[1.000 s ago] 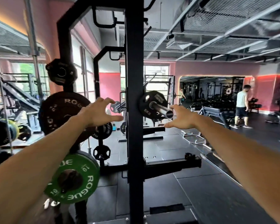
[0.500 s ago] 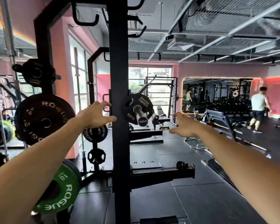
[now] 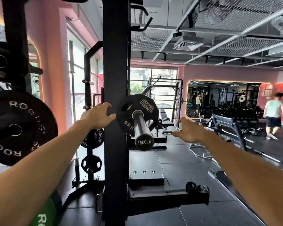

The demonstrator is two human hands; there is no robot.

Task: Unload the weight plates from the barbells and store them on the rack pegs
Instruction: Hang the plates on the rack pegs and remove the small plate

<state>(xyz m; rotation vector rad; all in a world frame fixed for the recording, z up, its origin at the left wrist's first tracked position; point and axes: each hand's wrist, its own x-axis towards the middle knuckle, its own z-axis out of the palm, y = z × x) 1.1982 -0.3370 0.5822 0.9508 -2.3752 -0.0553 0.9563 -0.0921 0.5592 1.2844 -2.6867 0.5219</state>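
This is a commercial gym. A black steel rack upright [image 3: 115,95] fills the middle of the view, a barbell sleeve [image 3: 141,128] stamped 1500LB carries a 5 kg Hammer Strength plate [image 3: 137,111], and Rogue plates [image 3: 18,128] hang on storage pegs to the left. Black rubber flooring [image 3: 178,168], an adjustable bench [image 3: 227,123], a wall mirror [image 3: 222,98] reflecting more machines, and another person [image 3: 274,115] walking past complete the setting.

Black 5kg plate [image 3: 137,114], white lettering; black upright [image 3: 115,79]; green plate [image 3: 47,214]; pink wall [image 3: 227,74].
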